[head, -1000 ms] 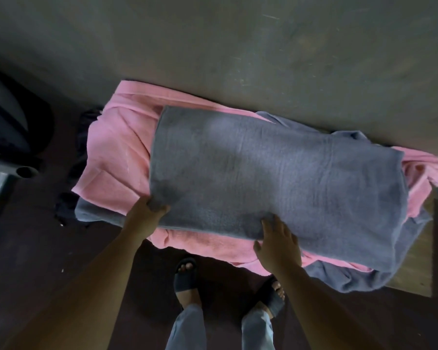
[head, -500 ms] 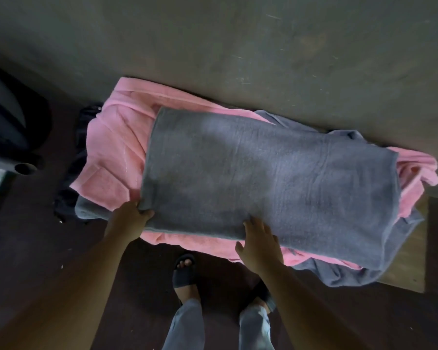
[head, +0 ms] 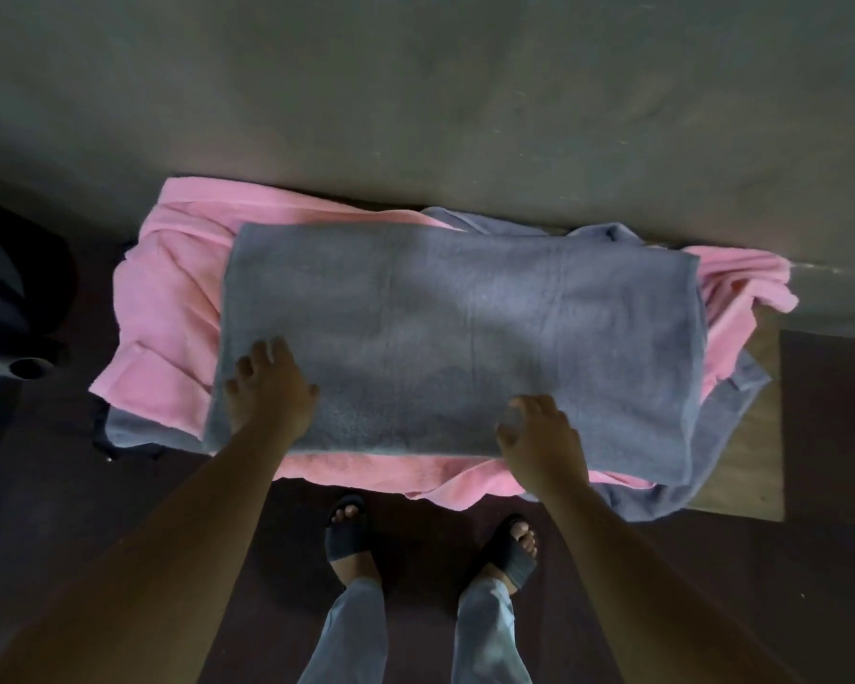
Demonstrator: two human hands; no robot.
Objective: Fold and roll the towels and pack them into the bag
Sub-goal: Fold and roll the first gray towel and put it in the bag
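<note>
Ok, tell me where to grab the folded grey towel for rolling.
Take the grey towel by its left short end, both corners pinched, coming from the left. It lies flat as a long rectangle on the pink towel, so that free edge should roll along its length. The left hand rests near it.

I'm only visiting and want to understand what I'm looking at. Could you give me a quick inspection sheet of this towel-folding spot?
Surface: wooden board, mostly covered by towels, set against the wall.
Job's things: folded grey towel lies flat on top; pink towel and second grey towel lie crumpled beneath it. No bag can be made out.
Clutter: dark object at far left, too dim to identify.
Grips: left hand rests on the folded towel's near left corner, fingers spread. Right hand is at its near edge with fingers bent; unclear whether it pinches the cloth.
Cables: nothing seen.
Surroundings: grey wall, dark floor, sandalled feet.
</note>
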